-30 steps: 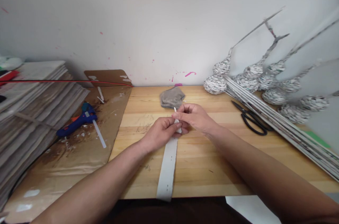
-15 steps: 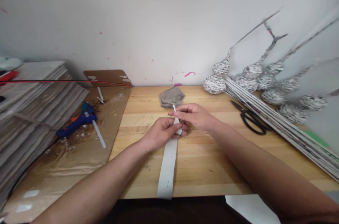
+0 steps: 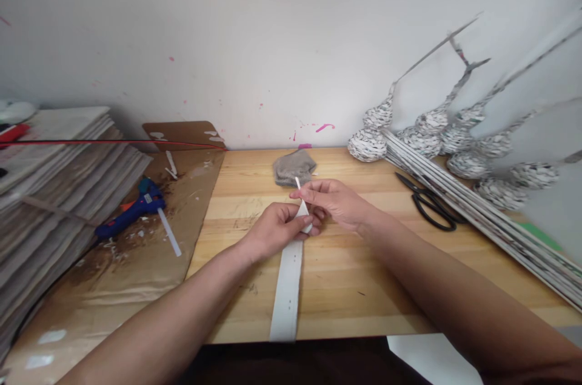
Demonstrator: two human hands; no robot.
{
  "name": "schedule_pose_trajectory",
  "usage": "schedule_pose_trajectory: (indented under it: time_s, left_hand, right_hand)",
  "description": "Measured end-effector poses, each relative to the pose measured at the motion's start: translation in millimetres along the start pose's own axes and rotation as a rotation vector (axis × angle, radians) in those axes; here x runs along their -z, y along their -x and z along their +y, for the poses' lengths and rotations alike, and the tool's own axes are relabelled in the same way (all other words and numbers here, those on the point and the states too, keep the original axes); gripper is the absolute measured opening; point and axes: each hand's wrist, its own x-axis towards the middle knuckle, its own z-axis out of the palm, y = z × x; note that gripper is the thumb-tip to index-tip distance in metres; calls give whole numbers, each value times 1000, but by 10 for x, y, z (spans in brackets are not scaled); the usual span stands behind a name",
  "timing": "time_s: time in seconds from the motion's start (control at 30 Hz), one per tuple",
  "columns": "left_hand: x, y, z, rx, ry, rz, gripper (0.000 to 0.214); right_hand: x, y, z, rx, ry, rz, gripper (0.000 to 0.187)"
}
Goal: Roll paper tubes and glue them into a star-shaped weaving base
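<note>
A long white paper strip (image 3: 287, 294) runs from the table's front edge up to my hands, its far end rolled to a thin point. My left hand (image 3: 282, 227) is closed on the strip, thumb pressed over the folded part. Just beyond it, the thumb and forefinger of my right hand (image 3: 334, 200) pinch the narrow rolled tip, which pokes out past the fingers. Behind my hands lies a folded grey cloth (image 3: 293, 167).
Black scissors (image 3: 434, 206) lie at right beside a bundle of rolled paper sticks (image 3: 459, 215). Woven paper gourds (image 3: 368, 143) stand along the wall. At left, a blue glue gun (image 3: 131, 210) rests on cardboard (image 3: 150, 282) by a tall stack of paper (image 3: 59, 191).
My right fingers have shifted very slightly around the rolled tip. Both hands keep hold of the strip, in nearly the same place.
</note>
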Motion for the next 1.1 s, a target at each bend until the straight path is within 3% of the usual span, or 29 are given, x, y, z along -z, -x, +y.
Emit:
schedule_pose_trajectory:
  time_s: [0.07, 0.27, 0.43, 0.63, 0.8, 0.97, 1.1]
  left_hand:
    - [0, -1, -1, 6, -8, 9, 34]
    - [1, 6, -1, -2, -38, 9, 33]
    - [-4, 7, 11, 8, -5, 2, 32]
    - [-20, 13, 1, 18, 5, -5, 32]
    - [-33, 26, 11, 24, 59, -25, 32]
    - [-64, 39, 46, 45, 32, -3, 34]
    - [-79, 47, 63, 50, 35, -17, 35]
  right_hand:
    - [12, -5, 3, 0, 20, -21, 33]
    - [-23, -10, 24, -6, -80, 123, 37]
    - [7, -9, 19, -27, -5, -11, 33]
    - [-5, -16, 35, -28, -63, 100, 35]
    - [9, 2, 5, -57, -17, -43, 33]
    - [-34, -1, 13, -59, -87, 60, 38]
    - [-59, -4, 30, -65, -127, 69, 43]
